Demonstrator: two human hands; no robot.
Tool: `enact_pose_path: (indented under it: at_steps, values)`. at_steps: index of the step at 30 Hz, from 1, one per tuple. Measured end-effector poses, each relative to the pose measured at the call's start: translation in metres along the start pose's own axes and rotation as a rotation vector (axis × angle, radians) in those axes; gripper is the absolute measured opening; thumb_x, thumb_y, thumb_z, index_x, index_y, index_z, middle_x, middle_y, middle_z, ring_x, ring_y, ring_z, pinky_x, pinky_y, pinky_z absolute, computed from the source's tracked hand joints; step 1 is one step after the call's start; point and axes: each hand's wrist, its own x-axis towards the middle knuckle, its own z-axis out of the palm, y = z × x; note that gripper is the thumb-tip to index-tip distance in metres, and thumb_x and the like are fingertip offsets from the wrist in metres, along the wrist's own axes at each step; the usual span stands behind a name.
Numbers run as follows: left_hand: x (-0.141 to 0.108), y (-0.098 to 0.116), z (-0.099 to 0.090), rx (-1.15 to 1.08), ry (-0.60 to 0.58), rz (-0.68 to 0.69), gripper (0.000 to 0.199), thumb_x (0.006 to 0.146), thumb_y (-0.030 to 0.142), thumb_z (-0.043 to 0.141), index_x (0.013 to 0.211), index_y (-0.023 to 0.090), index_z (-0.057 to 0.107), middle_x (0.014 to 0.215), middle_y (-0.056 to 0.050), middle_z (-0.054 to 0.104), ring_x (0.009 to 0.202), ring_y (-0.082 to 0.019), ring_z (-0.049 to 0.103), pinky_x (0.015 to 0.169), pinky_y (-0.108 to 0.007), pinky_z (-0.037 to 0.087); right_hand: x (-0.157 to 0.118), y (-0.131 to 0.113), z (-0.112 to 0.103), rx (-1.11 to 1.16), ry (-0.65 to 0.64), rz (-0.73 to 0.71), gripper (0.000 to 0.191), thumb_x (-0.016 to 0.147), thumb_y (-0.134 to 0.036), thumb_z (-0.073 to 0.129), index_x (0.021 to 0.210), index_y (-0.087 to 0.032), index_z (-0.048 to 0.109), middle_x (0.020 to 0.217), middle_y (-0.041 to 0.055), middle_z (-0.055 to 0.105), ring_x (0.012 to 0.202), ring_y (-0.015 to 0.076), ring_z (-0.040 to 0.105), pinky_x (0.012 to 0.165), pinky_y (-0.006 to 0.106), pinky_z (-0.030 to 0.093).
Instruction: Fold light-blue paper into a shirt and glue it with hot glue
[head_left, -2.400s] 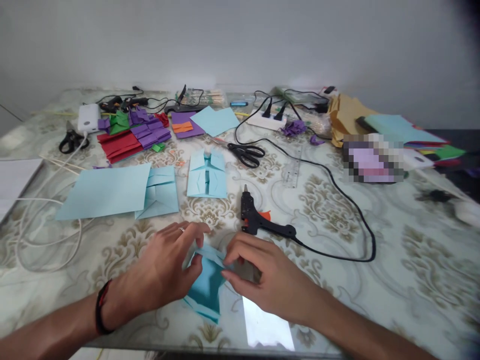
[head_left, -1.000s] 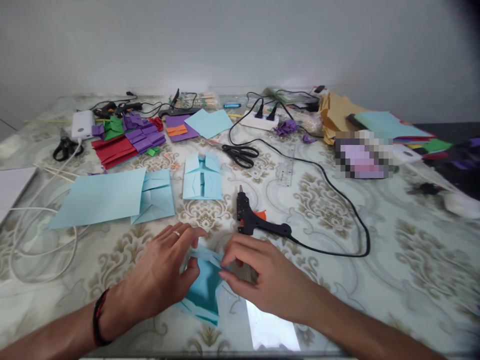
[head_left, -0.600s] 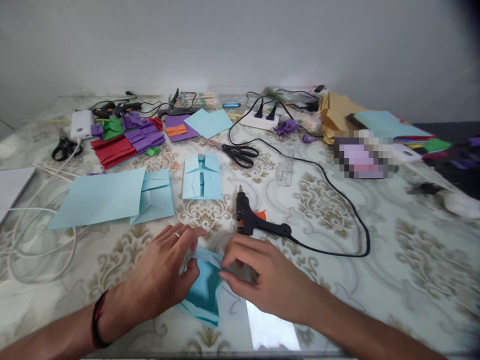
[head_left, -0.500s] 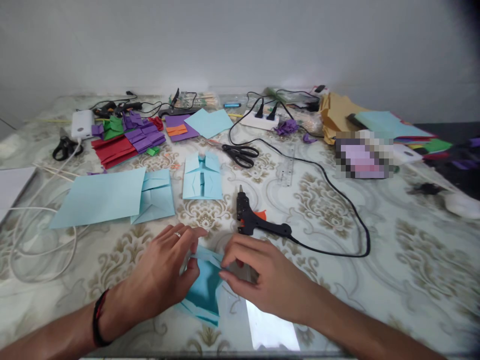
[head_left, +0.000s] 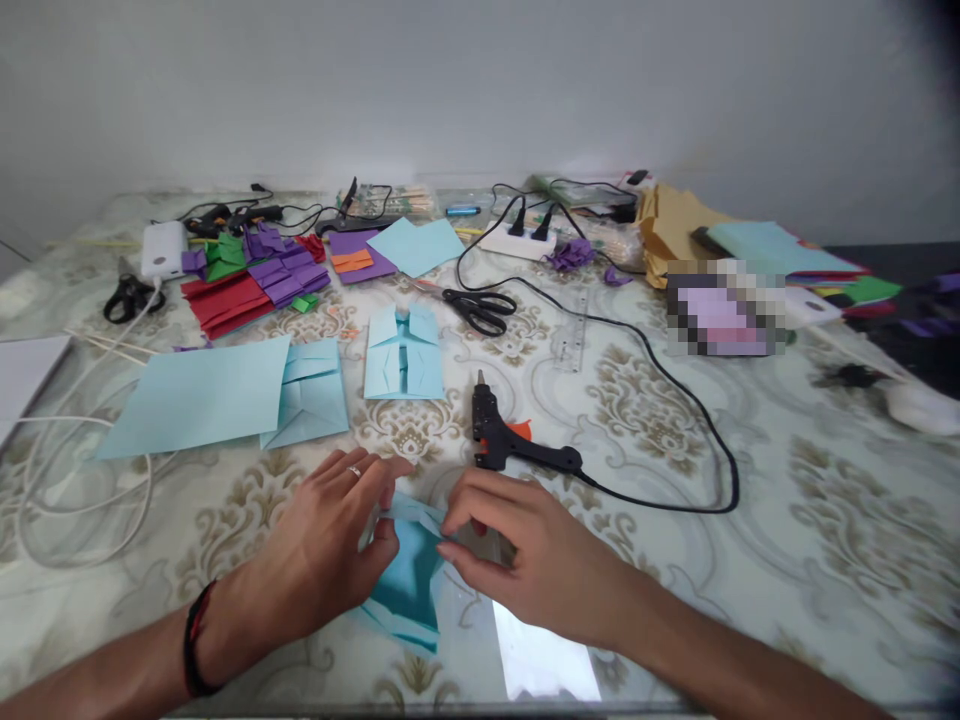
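A folded light blue paper (head_left: 411,580) lies near the table's front edge, between my two hands. My left hand (head_left: 334,535) pinches its upper left part, with thumb and fingers closed on the edge. At the upper right corner, the fingertips of my right hand (head_left: 517,550) grip the same paper. Just beyond my hands rests a black glue gun (head_left: 517,440), its nozzle pointing away. Another folded blue paper piece (head_left: 405,350) lies flat farther back. To its left, a plain blue sheet (head_left: 202,395) partly covers a folded blue piece (head_left: 319,395).
Black scissors (head_left: 480,308) and a clear ruler (head_left: 574,335) lie mid-table. The glue gun's black cable loops right to a power strip (head_left: 517,240). Folded coloured papers (head_left: 277,265) and a white power bank (head_left: 163,250) sit back left; a white cable (head_left: 150,500) coils at left.
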Motion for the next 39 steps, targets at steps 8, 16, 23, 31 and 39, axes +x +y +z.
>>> enact_pose_path:
  at_steps: [8, 16, 23, 31, 39]
  values:
    - [0.002, 0.001, 0.0, 0.043, 0.027, 0.024, 0.044, 0.081, 0.002, 0.051, 0.122, 0.018, 0.051, 0.089, -0.003, 0.066, 0.086, -0.025, 0.068, 0.083, -0.043, 0.058, -0.001, 0.0, -0.001, 0.006, 0.0, -0.006, 0.005, 0.094, -0.018, 0.067, 0.089, -0.018, 0.066, 0.084, 0.0014, 0.063, 0.072, 0.0147, 0.059, 0.064, 0.026, 0.043]
    - [0.001, 0.002, -0.001, 0.031, 0.032, 0.02, 0.044, 0.082, 0.002, 0.05, 0.122, 0.019, 0.05, 0.086, -0.002, 0.066, 0.083, -0.024, 0.068, 0.081, -0.043, 0.059, -0.001, 0.0, -0.001, -0.004, -0.01, 0.005, 0.006, 0.095, -0.019, 0.067, 0.089, -0.018, 0.066, 0.085, 0.0015, 0.063, 0.073, 0.0147, 0.058, 0.064, 0.027, 0.044]
    - [0.001, 0.001, 0.0, 0.035, 0.027, 0.022, 0.046, 0.08, 0.002, 0.05, 0.122, 0.02, 0.051, 0.092, -0.004, 0.066, 0.089, -0.025, 0.068, 0.085, -0.045, 0.06, 0.0, -0.001, -0.002, 0.001, -0.003, -0.001, 0.005, 0.095, -0.02, 0.066, 0.09, -0.019, 0.066, 0.085, 0.0016, 0.064, 0.073, 0.015, 0.06, 0.065, 0.027, 0.045]
    - [0.0, 0.009, -0.016, -0.17, -0.053, 0.019, 0.054, 0.076, 0.005, 0.051, 0.127, 0.022, 0.048, 0.109, -0.008, 0.066, 0.103, -0.026, 0.066, 0.09, -0.044, 0.059, -0.001, 0.0, -0.002, -0.021, 0.015, -0.016, 0.008, 0.094, -0.02, 0.066, 0.086, -0.02, 0.064, 0.083, 0.0006, 0.063, 0.072, 0.0148, 0.059, 0.063, 0.027, 0.044]
    - [0.003, 0.005, -0.024, -0.228, 0.026, -0.116, 0.036, 0.085, 0.006, 0.048, 0.115, 0.024, 0.055, 0.099, -0.002, 0.067, 0.089, -0.019, 0.064, 0.079, -0.033, 0.057, -0.001, 0.003, -0.003, -0.047, 0.019, -0.025, 0.01, 0.096, -0.021, 0.065, 0.086, -0.02, 0.064, 0.083, 0.0013, 0.063, 0.074, 0.016, 0.061, 0.063, 0.027, 0.046]
